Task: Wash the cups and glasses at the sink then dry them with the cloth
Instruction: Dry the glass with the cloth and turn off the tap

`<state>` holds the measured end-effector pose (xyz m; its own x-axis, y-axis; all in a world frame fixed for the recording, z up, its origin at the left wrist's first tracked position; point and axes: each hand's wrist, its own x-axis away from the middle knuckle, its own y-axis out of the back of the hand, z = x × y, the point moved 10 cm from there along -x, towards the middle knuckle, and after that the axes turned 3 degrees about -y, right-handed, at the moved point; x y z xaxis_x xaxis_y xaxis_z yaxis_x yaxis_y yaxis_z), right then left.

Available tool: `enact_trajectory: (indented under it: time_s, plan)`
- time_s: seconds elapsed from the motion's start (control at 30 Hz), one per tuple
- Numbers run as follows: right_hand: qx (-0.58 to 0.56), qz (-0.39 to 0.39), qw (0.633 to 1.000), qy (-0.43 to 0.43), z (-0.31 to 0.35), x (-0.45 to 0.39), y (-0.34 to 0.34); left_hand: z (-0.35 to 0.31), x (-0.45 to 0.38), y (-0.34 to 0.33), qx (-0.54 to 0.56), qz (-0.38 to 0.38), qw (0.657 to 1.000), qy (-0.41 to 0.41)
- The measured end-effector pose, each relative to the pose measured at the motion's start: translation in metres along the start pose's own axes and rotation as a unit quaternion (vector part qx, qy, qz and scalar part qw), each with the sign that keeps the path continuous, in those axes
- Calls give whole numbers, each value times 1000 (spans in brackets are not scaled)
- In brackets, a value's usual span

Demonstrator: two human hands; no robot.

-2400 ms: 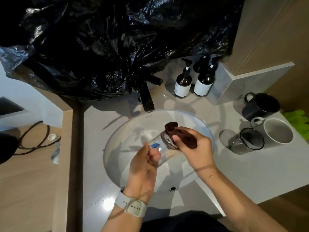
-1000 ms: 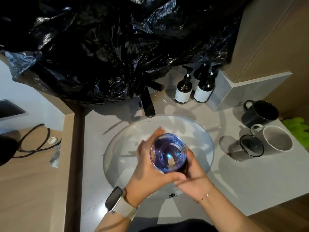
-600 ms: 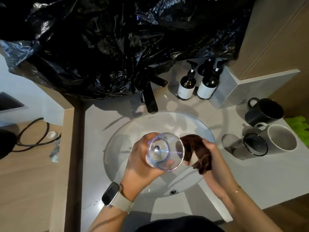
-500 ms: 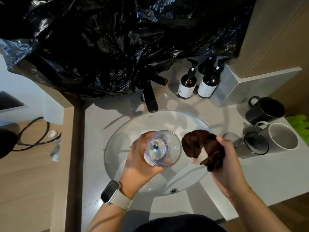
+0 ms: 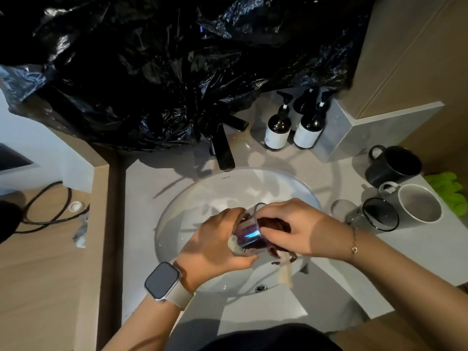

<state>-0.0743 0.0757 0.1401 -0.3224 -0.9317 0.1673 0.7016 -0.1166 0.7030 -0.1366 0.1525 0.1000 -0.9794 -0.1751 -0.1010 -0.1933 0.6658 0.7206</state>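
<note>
Over the white sink basin [image 5: 192, 198], my left hand [image 5: 212, 247] grips a clear iridescent glass [image 5: 247, 236] lying on its side, its mouth turned right. My right hand [image 5: 296, 229] holds a dark brown cloth [image 5: 274, 225] and pushes it into the glass; a pale tag of the cloth [image 5: 285, 273] hangs below. On the counter to the right stand a clear glass with a dark rim [image 5: 374, 216], a white mug [image 5: 417, 203] and a black mug [image 5: 395, 165].
A black faucet [image 5: 224, 153] stands behind the basin under a big black plastic bag [image 5: 164, 67]. Two dark pump bottles [image 5: 277, 127] stand at the back right. A green cloth [image 5: 450, 191] lies at the right edge. A cable lies on the floor at left.
The glass has been tipped from upright to lying on its side. My right hand has come back from the right and put the brown cloth into the glass.
</note>
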Motion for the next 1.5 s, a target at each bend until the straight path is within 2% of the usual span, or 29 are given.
enact_trajectory:
  time_s: [0.07, 0.13, 0.23, 0.33, 0.4, 0.47, 0.5, 0.57, 0.63, 0.67, 0.7, 0.73, 0.83, 0.9, 0.97, 1.17, 1.27, 1.37, 1.43, 1.5]
  plan:
    - [-49, 45, 996, -65, -19, -9, -9, -3, 0, 4, -7, 4, 1000, -12]
    - [-122, 79, 982, -118, -30, -12, -15, -1, 3, 5, 49, 21, 999, 10]
    - [-253, 94, 949, -162, -37, -8, -19, 10, 12, 11, 147, -5, 988, 48]
    - [-429, 59, 876, -213, -43, 0, -25, 13, 19, 5, 262, -1, 961, 85]
    - [-513, 52, 819, -249, -51, 10, -39, 18, 24, -4, 353, -4, 926, 132]
    - [-602, 52, 758, -246, -44, 12, -46, 27, 27, -15, 423, -12, 889, 174]
    - [-607, 49, 753, -248, -43, 12, -44, 33, 28, -22, 445, -14, 873, 197]
    - [-535, 49, 795, -282, -44, 8, -39, 41, 30, -36, 487, -15, 837, 249]
    - [-371, 54, 882, -284, -51, 9, -32, 48, 31, -48, 524, -22, 797, 301]
    - [-300, 29, 918, -256, -48, 10, -24, 49, 32, -51, 538, -26, 781, 316]
    - [-276, -24, 934, -228, -43, 11, -14, 48, 31, -53, 549, -26, 773, 315]
    - [-297, -71, 933, -190, -41, 16, -7, 44, 30, -53, 560, -20, 771, 302]
    - [-340, -193, 910, -138, -52, 36, 5, 30, 26, -51, 565, 12, 781, 267]
    - [-275, -228, 925, -132, -51, 37, 9, 24, 22, -49, 550, 21, 791, 266]
    - [-216, -227, 940, -133, -49, 32, 8, 21, 20, -46, 538, 9, 798, 272]
    - [-404, -68, 899, -157, -48, 15, -23, 8, 18, -21, 425, -27, 878, 218]
    - [-466, 23, 862, -198, -48, 14, -39, 8, 16, -4, 353, -72, 914, 187]
    - [-548, 41, 801, -236, -54, 13, -49, 11, 15, 5, 300, -90, 936, 161]
    - [-600, 34, 760, -246, -55, 11, -52, 12, 13, 4, 300, -76, 938, 157]
    - [-635, 30, 734, -239, -53, 13, -50, 15, 10, -1, 327, -58, 928, 169]
